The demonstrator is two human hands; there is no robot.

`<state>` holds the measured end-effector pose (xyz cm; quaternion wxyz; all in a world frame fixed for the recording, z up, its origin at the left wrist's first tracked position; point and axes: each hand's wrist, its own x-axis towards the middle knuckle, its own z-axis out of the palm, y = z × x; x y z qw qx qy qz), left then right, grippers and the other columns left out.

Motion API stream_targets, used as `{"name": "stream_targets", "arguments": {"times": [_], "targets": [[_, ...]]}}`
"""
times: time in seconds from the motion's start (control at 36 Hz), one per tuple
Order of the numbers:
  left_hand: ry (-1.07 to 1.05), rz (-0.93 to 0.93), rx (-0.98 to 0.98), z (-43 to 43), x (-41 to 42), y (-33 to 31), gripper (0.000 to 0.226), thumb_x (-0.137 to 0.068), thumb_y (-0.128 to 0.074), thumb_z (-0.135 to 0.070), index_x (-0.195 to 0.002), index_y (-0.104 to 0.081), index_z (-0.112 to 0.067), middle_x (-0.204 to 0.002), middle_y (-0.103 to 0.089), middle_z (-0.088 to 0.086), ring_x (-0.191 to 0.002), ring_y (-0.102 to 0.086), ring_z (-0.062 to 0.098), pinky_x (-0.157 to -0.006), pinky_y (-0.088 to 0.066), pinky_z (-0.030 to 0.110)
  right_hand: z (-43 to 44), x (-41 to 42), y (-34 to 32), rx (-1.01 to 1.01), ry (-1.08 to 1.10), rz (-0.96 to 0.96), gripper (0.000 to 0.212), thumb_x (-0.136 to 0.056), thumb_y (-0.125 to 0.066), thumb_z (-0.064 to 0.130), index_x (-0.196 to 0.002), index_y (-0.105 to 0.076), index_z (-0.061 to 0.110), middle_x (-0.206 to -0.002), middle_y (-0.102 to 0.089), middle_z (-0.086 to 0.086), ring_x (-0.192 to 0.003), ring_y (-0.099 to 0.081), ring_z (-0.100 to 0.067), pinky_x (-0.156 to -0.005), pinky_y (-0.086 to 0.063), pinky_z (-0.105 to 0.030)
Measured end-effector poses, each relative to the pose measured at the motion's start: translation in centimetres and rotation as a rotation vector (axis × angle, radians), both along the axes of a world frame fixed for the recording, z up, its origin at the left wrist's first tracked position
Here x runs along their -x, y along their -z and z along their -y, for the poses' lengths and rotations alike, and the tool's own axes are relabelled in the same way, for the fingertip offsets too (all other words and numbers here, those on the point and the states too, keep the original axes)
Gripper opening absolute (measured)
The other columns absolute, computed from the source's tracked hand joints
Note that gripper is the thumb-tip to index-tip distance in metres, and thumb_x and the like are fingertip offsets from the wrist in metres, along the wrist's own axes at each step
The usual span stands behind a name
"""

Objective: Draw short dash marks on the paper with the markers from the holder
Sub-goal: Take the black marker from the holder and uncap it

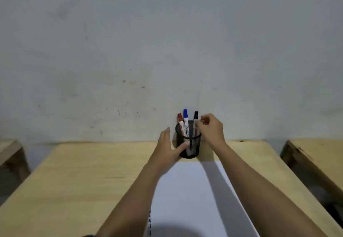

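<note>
A wooden table (78,177) carries white paper (187,196) near the front and a black mesh holder (193,152) at its far edge. The left hand (168,146) cups the holder, fingers spread. The right hand (210,130) pinches the black marker (195,118) (1 of 3 standing inside).

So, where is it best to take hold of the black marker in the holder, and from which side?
Probably grip the black marker by its capped upper end, from above and the right. Only that end stands clear of the holder, and the blue marker crowds its left.
</note>
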<state>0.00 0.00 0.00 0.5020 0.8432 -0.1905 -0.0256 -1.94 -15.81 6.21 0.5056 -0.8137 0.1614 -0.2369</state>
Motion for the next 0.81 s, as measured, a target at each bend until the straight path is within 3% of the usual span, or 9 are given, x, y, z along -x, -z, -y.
{"name": "stream_targets", "arguments": {"times": [0.06, 0.14, 0.22, 0.36, 0.5, 0.69, 0.81], "targets": [[0.0, -0.023, 0.065, 0.6, -0.1, 0.5, 0.097, -0.063, -0.061, -0.072, -0.137, -0.032, -0.017, -0.14, -0.038, 0.002, -0.129, -0.04, 0.017, -0.105, -0.041, 0.038, -0.4, -0.3, 0.4, 0.014, -0.025, -0.017, 0.024, -0.082, -0.066, 0.021, -0.1, -0.062, 0.006, -0.092, -0.064, -0.005, -0.087, -0.059, -0.019, -0.079, -0.048, -0.028], [0.022, -0.029, 0.181, 1.4, -0.7, 1.6, 0.069, -0.065, -0.073, -0.057, -0.123, -0.046, -0.03, -0.124, -0.05, -0.008, -0.115, -0.052, 0.005, -0.094, -0.047, 0.025, -0.8, -1.1, 1.4, 0.015, -0.035, -0.019, 0.019, -0.08, -0.069, 0.019, -0.092, -0.063, 0.006, -0.08, -0.061, -0.001, -0.072, -0.056, -0.014, -0.061, -0.044, -0.019], [0.053, -0.013, 0.219, 1.8, -0.9, 1.7, 0.059, -0.065, -0.076, -0.049, -0.116, -0.05, -0.034, -0.119, -0.058, -0.006, -0.108, -0.058, 0.004, -0.091, -0.05, 0.026, -0.7, -1.5, 1.4, 0.036, -0.021, 0.011, 0.016, -0.079, -0.069, 0.016, -0.09, -0.065, 0.005, -0.077, -0.062, 0.0, -0.068, -0.056, -0.012, -0.052, -0.041, -0.011], [0.063, -0.035, 0.25, 1.7, -1.2, 1.5, 0.055, -0.061, -0.08, -0.047, -0.109, -0.056, -0.033, -0.115, -0.062, -0.002, -0.103, -0.063, 0.008, -0.089, -0.055, 0.033, -0.4, -1.4, 1.0, 0.026, -0.011, 0.028, 0.014, -0.078, -0.071, 0.015, -0.089, -0.068, 0.005, -0.079, -0.064, -0.002, -0.071, -0.058, -0.015, -0.057, -0.042, -0.014], [0.075, -0.043, 0.267, 1.6, -1.0, 1.1, 0.049, -0.069, -0.081, -0.029, -0.11, -0.055, -0.025, -0.115, -0.062, 0.0, -0.1, -0.063, 0.005, -0.074, -0.053, 0.017, -0.4, -1.2, 0.9, 0.05, 0.019, 0.059, 0.012, -0.078, -0.072, 0.016, -0.084, -0.069, 0.006, -0.076, -0.064, -0.001, -0.067, -0.056, -0.01, -0.053, -0.039, -0.007], [0.07, -0.042, 0.25, 1.6, -0.9, 0.9, 0.051, -0.068, -0.08, -0.034, -0.112, -0.055, -0.028, -0.117, -0.06, 0.0, -0.103, -0.061, 0.006, -0.083, -0.054, 0.023, -0.4, -0.5, -0.7, 0.011, 0.01, 0.173, 0.015, -0.08, -0.069, 0.015, -0.094, -0.07, 0.008, -0.081, -0.065, -0.001, -0.075, -0.058, -0.01, -0.058, -0.041, 0.0], [0.076, -0.067, 0.247, 1.7, -0.3, 0.5, 0.048, -0.07, -0.078, -0.033, -0.112, -0.055, -0.03, -0.119, -0.058, 0.0, -0.103, -0.06, 0.007, -0.076, -0.051, 0.015, -0.5, 0.3, -2.3, -0.006, -0.04, 0.221, 0.017, -0.085, -0.065, 0.016, -0.101, -0.069, 0.01, -0.089, -0.065, -0.002, -0.079, -0.059, -0.011, -0.07, -0.048, -0.012]]}}
